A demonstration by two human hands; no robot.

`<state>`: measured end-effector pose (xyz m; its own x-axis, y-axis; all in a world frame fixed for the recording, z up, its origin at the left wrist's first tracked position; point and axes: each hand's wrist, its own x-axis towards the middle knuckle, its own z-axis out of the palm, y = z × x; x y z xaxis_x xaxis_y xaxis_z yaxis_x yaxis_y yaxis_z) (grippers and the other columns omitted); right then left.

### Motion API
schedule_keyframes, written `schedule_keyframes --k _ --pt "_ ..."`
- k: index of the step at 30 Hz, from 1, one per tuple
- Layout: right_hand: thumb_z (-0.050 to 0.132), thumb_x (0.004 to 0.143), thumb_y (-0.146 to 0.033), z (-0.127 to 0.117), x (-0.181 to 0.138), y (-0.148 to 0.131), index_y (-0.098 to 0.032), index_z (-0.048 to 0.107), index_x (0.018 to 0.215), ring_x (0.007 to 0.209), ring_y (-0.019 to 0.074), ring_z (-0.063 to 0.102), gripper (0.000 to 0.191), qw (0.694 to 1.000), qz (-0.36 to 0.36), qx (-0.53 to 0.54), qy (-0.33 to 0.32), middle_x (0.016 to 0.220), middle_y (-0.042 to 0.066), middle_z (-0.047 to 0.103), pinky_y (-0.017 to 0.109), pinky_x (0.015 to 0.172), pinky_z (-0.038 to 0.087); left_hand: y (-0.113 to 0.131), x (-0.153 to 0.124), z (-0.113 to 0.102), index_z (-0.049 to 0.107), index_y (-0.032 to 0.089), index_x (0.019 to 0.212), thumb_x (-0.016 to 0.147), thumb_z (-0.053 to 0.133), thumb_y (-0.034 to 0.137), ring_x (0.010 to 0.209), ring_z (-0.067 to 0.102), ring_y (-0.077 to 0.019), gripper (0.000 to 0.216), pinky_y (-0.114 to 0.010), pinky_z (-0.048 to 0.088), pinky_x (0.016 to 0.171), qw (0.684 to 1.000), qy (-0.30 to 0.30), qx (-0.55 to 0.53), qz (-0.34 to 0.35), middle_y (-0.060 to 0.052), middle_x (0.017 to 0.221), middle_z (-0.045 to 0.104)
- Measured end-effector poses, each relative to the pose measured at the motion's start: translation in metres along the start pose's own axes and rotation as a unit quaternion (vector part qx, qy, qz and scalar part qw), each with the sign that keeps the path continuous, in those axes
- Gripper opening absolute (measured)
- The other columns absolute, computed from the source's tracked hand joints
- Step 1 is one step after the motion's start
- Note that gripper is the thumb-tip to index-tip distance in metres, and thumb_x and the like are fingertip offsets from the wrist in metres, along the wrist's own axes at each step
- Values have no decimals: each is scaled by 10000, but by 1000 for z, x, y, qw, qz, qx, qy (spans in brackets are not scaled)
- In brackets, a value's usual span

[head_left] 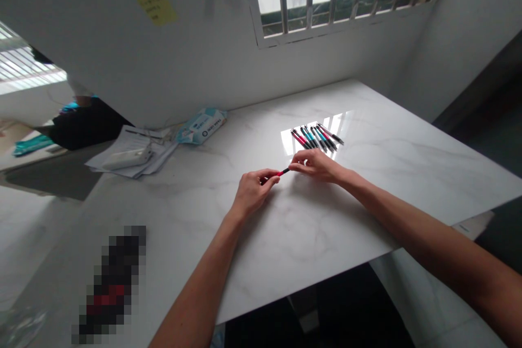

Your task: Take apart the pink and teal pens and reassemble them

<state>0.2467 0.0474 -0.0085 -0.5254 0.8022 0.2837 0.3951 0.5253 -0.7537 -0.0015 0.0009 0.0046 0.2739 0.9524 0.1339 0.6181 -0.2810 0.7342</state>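
My left hand point(253, 189) and my right hand point(316, 165) meet over the middle of the white marble table point(326, 217). Between them they pinch a red and black pen point(282, 173), held level just above the tabletop. The left fingers are closed on its red end, the right fingers on its black end. Just behind my right hand lies a row of several pens point(317, 136), red, teal and black, side by side.
A pack of wet wipes point(202, 125) lies near the wall, with a stack of papers point(134, 153) and a white object on it to the left. A blurred dark bottle point(112, 283) stands at the near left. Barred window above.
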Motion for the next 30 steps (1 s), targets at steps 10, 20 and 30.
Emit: schedule_keyframes --k 10,20,30 --pt "731 914 -417 1 0 -3 -211 772 969 802 174 611 218 999 -32 14 22 912 52 729 305 688 437 -4 1 0 836 226 1037 905 681 432 699 717 -181 290 -263 519 633 1000 5 -17 -8 -56 876 824" --pt "741 901 -369 -1 0 -4 -213 760 897 820 179 627 158 999 -26 23 21 906 48 735 319 718 473 -3 -1 0 843 230 1003 882 704 426 672 688 -177 269 -261 498 601 1000 1 -21 -10 -51 847 817" --pt "783 867 -328 25 -1 -10 -203 762 856 731 164 637 128 995 -11 79 54 831 36 751 299 694 496 -8 5 9 759 188 991 808 776 422 669 641 -127 297 -227 488 611 970 128 -201 -53 -32 883 730"
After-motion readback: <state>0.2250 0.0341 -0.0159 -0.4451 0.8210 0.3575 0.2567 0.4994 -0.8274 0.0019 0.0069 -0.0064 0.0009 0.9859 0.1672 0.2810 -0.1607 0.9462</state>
